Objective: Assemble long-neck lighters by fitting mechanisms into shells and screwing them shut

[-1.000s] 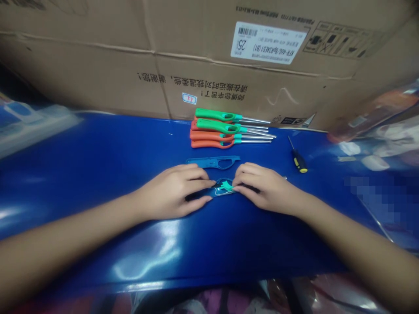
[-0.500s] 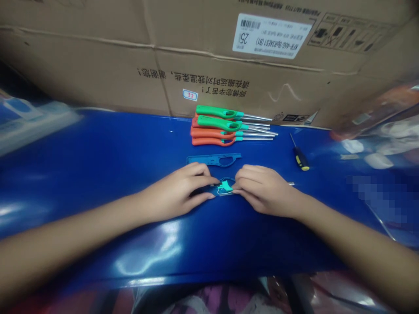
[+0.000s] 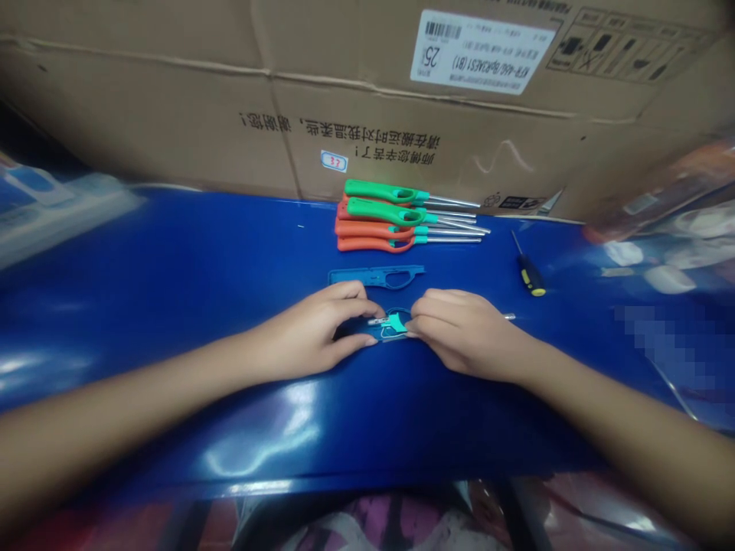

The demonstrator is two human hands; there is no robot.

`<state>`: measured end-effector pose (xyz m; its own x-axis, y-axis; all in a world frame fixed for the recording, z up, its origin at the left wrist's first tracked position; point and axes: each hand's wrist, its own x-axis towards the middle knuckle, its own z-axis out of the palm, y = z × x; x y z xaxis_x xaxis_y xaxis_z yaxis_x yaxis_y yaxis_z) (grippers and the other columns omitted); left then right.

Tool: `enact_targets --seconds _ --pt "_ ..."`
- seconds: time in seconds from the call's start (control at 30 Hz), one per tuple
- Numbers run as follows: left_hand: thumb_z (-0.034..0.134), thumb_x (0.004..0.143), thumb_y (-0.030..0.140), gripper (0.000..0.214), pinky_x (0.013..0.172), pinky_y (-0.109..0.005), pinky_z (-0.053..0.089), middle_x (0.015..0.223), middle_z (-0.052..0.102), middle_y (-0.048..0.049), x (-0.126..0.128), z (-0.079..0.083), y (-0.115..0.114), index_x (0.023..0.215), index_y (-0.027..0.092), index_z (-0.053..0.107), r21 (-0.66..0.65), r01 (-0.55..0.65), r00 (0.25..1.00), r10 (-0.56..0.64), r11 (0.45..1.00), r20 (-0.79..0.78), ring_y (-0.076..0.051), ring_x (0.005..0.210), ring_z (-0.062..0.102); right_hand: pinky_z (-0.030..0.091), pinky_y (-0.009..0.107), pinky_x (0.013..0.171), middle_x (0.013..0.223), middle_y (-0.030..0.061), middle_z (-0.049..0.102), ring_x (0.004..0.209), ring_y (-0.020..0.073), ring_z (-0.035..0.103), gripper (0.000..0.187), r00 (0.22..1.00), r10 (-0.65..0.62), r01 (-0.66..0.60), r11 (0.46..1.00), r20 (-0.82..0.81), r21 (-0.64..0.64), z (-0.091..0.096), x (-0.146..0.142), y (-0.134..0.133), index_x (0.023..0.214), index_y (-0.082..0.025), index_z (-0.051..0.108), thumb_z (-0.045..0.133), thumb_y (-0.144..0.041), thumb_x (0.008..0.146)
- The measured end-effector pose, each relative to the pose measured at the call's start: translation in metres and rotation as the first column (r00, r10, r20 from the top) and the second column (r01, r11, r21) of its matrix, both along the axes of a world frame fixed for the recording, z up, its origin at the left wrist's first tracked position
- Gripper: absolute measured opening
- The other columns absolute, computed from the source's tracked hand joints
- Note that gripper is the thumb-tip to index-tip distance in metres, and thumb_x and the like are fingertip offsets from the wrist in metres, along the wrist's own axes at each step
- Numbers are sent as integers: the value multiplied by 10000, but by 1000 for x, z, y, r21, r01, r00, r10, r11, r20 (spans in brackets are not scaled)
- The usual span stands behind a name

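Between my two hands lies an open gas lighter [image 3: 393,324], a blue half shell with a turquoise trigger [image 3: 396,322] and a thin white wire inside. My left hand [image 3: 336,325] has its thumb and fingers around the shell's handle end, beside a small silvery part [image 3: 376,321]. At the trigger, the fingers of my right hand [image 3: 459,329] are pinched on the lighter's front part. A metal tube tip [image 3: 510,316] pokes out past the right hand, which hides the rest. Just behind lies the other blue half shell [image 3: 376,276], its hollow side up.
Several green and orange lighters [image 3: 379,214] are stacked against a cardboard box [image 3: 189,115] behind. A black and yellow screwdriver [image 3: 529,275] lies to the right. White pieces [image 3: 669,279] sit farther right, and a blurred pale container [image 3: 63,214] stands at the left on the blue table [image 3: 276,436].
The silvery part beside the trigger shows more clearly now, as my left fingers have shifted slightly. My right hand stays in nearly the same place. The view has tilted a little.
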<state>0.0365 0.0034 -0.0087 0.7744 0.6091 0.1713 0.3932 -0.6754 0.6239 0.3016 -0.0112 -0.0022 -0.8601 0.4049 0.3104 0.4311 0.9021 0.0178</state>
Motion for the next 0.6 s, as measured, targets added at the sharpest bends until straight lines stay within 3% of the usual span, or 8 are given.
enact_targets --seconds 0.43,0.6 --pt "574 988 252 327 970 -337 487 1127 605 -80 0 -1 -2 1304 172 598 52 5 1000 -4 999 -17 -202 1070 586 433 312 728 934 90 670 828 198 531 217 999 -13 17 996 40 -88 2 1 1 955 -141 682 465 -135 972" --pt "505 1019 248 386 886 -350 510 1050 580 -88 0 -1 -4 1396 192 569 203 61 995 -43 977 -88 -202 968 567 417 325 700 916 79 672 809 204 526 220 994 -19 23 999 105 -35 6 -1 -1 964 -136 697 477 -125 957"
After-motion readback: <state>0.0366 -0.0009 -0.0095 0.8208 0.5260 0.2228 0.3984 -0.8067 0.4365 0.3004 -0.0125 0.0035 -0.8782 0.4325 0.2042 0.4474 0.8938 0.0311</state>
